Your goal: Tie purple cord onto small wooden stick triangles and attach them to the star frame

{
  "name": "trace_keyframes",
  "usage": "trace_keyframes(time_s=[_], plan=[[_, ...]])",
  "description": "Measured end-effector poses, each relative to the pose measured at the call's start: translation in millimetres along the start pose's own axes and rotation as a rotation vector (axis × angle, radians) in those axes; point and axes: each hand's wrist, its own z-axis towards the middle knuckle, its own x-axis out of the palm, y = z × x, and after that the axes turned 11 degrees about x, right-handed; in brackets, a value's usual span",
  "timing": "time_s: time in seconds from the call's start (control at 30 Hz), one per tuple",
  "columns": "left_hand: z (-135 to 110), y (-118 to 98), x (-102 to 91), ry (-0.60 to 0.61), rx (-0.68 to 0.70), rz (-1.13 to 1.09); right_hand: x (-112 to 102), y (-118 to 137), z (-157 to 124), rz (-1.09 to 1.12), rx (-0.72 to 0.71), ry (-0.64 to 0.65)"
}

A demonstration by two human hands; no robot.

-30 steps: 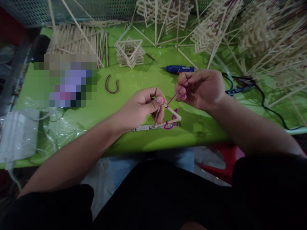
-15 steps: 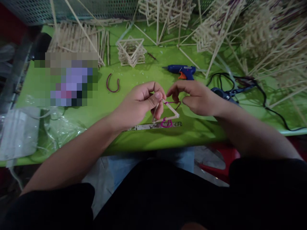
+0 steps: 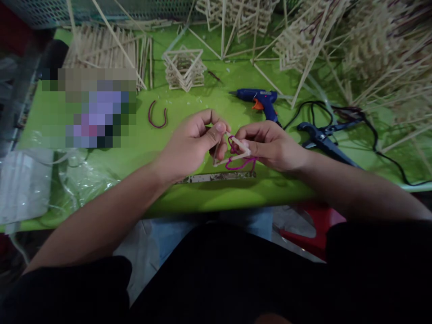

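Observation:
My left hand (image 3: 199, 139) pinches the upper corner of a small triangular frame of wooden sticks (image 3: 233, 159) between thumb and fingers. Magenta cord (image 3: 236, 168) loops around the upper stick and hangs below the frame. At the frame's right side my right hand (image 3: 266, 146) is closed, thumb against forefinger, on the cord; the exact pinch point is partly hidden by the fingers. Under the frame, a worn flat metal strip (image 3: 219, 177) lies on the green table (image 3: 162, 157).
Beyond my hands lie a blue glue gun (image 3: 258, 98), dark pliers (image 3: 324, 137) and a short dark-red cord (image 3: 157, 121). A stacked stick structure (image 3: 185, 72), a pile of sticks (image 3: 104, 49) and larger stick structures (image 3: 303, 40) stand farther back. Clear plastic (image 3: 87, 180) lies left.
My right hand has come down and closed near the frame's right corner. The cord's loops have shifted, with one now along the upper stick. My left hand keeps its pinch.

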Motion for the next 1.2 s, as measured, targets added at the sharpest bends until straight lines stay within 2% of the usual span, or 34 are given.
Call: trace_keyframes(time_s=[0.1, 0.3, 0.63, 0.8, 1.0, 1.2], plan=[[-0.6, 1.9, -0.4, 0.025, 0.032, -0.026, -4.0, 1.4, 0.9, -0.038, -0.007, -0.006], [-0.4, 8.8, -1.0, 0.058, 0.071, -0.045, -4.4, 0.2, 6.4, -0.114, -0.099, 0.137], [-2.1, 9.3, 0.8, 0.096, 0.042, -0.150, -9.8, -15.3, 11.7, -0.177, -0.276, 0.116], [-2.0, 8.4, 1.4, 0.107, 0.036, -0.217, -14.0, -13.3, 12.8, -0.144, -0.349, 0.175], [-1.9, 3.9, 4.3, 0.150, 0.017, -0.245, -18.7, -9.3, 10.6, -0.178, -0.348, 0.211], [-2.4, 1.1, 3.3, 0.160, 0.014, -0.189, -20.4, -12.9, 12.5, -0.102, -0.349, 0.189]])
